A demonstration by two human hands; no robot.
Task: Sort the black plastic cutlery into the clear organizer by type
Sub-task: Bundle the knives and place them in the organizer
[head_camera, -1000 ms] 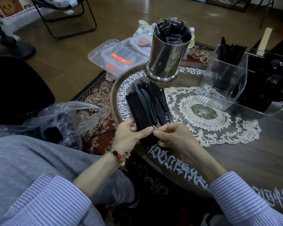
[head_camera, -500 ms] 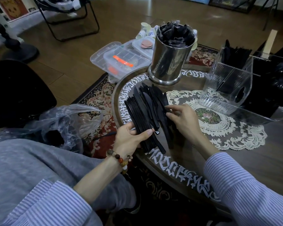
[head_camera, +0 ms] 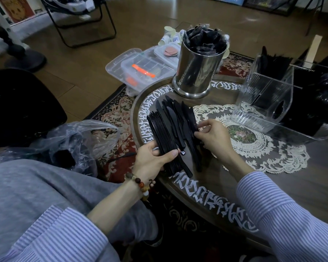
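A fanned stack of black plastic knives (head_camera: 167, 125) lies over the round table's left edge. My left hand (head_camera: 153, 157) grips the handle end of the stack, thumb across the top. My right hand (head_camera: 214, 137) curls its fingers round the knives on the right side of the fan, near their middle. The clear organizer (head_camera: 261, 103) stands at the right of the table. Black cutlery stands upright in its back compartment (head_camera: 273, 63), and its right part looks dark with more black pieces.
A steel cylinder (head_camera: 197, 70) full of black wrapped items stands at the table's far edge. A lace doily (head_camera: 257, 148) covers the table's middle. Clear plastic boxes (head_camera: 140, 67) sit on the floor behind, a crumpled plastic bag (head_camera: 80, 140) at my left knee.
My right hand has left the handle end and moved up along the right side of the fan. The knives on that side have spread away from the stack in my left hand.
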